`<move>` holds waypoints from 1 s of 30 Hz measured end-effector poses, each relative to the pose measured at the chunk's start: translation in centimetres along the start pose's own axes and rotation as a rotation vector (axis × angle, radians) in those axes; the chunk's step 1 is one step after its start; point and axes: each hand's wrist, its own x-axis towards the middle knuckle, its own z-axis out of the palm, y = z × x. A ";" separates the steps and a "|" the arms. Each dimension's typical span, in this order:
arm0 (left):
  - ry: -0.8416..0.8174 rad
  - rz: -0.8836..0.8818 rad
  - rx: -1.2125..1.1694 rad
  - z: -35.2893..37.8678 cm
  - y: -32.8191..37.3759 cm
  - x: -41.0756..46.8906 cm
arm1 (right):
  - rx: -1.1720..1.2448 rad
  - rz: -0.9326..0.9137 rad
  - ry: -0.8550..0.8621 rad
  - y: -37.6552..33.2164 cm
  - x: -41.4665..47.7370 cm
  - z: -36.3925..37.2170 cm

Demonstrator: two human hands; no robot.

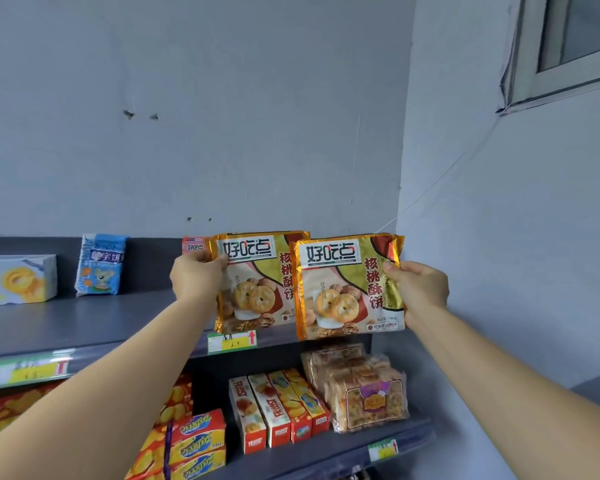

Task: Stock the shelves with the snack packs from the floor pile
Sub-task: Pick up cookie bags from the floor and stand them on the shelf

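**Packs held face-out at shelf**

Left hand (198,276) grips the first gold-edged foil biscuit pack (257,289) by its upper corner. Right hand (420,292) pinches the second gold-edged foil biscuit pack (347,289) by its side. Both stand upright at the front of the grey top shelf (101,317), likely for label-forward stocking.

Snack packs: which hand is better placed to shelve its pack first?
Probably the left hand: the left pack it grips lies behind the right pack, held by the right hand, and nearer the top shelf, so it can likely go in first.
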 end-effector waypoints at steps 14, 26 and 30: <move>0.058 0.027 0.023 13.5 -4.8 9.9 | 0.082 0.077 -0.097 7.0 17.0 5.9; 0.032 -0.086 0.014 23.6 -10.1 14.8 | 0.027 0.176 -0.226 12.0 24.6 9.0; 0.000 -0.149 0.026 25.7 -11.0 16.2 | 0.015 0.219 -0.260 13.4 25.7 10.0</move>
